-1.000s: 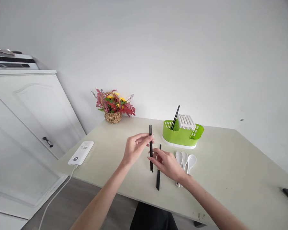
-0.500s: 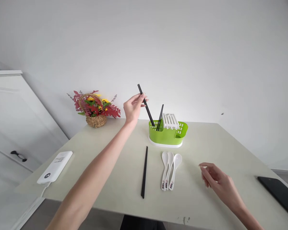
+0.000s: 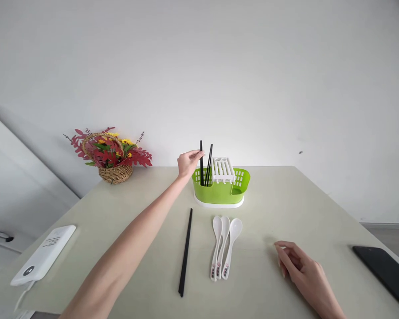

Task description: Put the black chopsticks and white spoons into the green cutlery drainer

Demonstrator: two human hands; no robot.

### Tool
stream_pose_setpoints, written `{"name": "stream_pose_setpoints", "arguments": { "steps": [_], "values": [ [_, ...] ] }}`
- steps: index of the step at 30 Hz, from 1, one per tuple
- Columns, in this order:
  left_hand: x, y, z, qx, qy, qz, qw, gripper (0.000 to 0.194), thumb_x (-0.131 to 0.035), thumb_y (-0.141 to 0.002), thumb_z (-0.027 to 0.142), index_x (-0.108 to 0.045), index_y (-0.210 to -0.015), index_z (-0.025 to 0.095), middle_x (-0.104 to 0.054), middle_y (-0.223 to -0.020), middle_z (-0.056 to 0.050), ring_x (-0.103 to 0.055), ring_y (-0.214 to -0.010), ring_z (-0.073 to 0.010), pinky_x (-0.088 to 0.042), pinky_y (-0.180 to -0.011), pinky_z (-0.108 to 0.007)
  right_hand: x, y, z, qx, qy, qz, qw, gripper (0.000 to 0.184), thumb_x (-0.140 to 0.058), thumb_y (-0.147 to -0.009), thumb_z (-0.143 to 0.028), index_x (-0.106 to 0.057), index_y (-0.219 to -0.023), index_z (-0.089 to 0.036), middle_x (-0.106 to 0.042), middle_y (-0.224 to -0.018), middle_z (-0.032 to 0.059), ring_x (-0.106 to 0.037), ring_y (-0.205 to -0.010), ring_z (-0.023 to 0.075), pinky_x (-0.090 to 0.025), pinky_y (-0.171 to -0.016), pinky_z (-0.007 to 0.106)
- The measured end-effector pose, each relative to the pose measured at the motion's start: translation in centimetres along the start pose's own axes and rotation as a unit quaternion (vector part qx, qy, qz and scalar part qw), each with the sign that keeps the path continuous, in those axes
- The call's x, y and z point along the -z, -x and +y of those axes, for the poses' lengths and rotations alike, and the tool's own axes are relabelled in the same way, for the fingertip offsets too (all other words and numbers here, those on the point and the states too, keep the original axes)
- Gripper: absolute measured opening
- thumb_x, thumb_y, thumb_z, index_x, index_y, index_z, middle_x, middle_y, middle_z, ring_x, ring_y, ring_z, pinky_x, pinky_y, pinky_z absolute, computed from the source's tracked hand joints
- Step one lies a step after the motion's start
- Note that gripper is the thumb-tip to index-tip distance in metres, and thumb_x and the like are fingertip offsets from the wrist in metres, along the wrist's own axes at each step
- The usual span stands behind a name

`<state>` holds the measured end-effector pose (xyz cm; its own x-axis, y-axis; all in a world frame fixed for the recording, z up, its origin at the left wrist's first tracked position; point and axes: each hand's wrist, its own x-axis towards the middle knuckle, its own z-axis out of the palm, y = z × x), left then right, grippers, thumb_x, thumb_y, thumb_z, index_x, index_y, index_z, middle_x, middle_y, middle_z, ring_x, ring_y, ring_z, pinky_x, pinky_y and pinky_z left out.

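Observation:
My left hand (image 3: pixel 188 163) pinches black chopsticks (image 3: pixel 201 172) near their upper part. Their lower ends are inside the left compartment of a green holder (image 3: pixel 219 194) with a white base, and they stand almost upright. Other black chopsticks (image 3: pixel 209 160) lean in that same compartment, just right of the held ones. On the table, more black chopsticks (image 3: pixel 186 251) lie lengthwise below the holder. Three white spoons (image 3: pixel 235 230) lie side by side to their right, bowls toward the holder. Loosely curled, my right hand (image 3: pixel 302 270) rests on the tabletop right of the spoons, with nothing visible in it.
A slotted white rack (image 3: pixel 223 169) spans the holder's middle. Back left stands a wicker basket (image 3: pixel 115 174) of artificial flowers. A white power bank (image 3: pixel 44 253) with a cable lies at left, a black phone (image 3: pixel 384 272) at the right edge. The wall rises behind the table.
My left hand has lowered the chopsticks into the holder's left compartment and turned them from slanted to nearly upright. The view has shifted slightly. My right hand stays curled near the spoons.

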<state>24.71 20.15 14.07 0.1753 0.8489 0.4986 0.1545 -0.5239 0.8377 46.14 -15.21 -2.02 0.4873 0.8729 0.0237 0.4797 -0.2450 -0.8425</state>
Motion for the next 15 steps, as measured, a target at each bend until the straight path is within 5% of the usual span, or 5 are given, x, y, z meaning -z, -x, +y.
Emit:
{"name": "stream_pose_setpoints", "arguments": {
  "steps": [12, 15],
  "values": [
    [-0.3, 0.1, -2.4, -0.021, -0.045, -0.071, 0.996, 0.038, -0.075, -0.084, 0.056, -0.081, -0.095, 0.020, -0.080, -0.109, -0.010, -0.074, -0.102, -0.0260, -0.055, -0.096, -0.038, -0.1, -0.2, 0.5, -0.015, -0.011, -0.008, 1.000, 0.050, -0.051, -0.093, -0.067, -0.066, -0.117, -0.026, -0.061, -0.061, -0.0037, -0.057, -0.056, 0.0176, -0.047, -0.060, 0.028],
    [1.0, 0.9, -2.8, -0.021, -0.030, -0.016, 0.999, 0.041, -0.064, -0.093, 0.056, -0.076, -0.103, 0.019, -0.079, -0.108, -0.011, -0.073, -0.102, -0.0225, -0.055, -0.090, -0.033, -0.2, -0.2, 0.6, -0.016, -0.011, -0.008, 1.000, 0.050, -0.051, -0.093, -0.068, -0.065, -0.117, -0.025, -0.061, -0.062, -0.0034, -0.057, -0.056, 0.0175, -0.047, -0.061, 0.028]
  ]
}}
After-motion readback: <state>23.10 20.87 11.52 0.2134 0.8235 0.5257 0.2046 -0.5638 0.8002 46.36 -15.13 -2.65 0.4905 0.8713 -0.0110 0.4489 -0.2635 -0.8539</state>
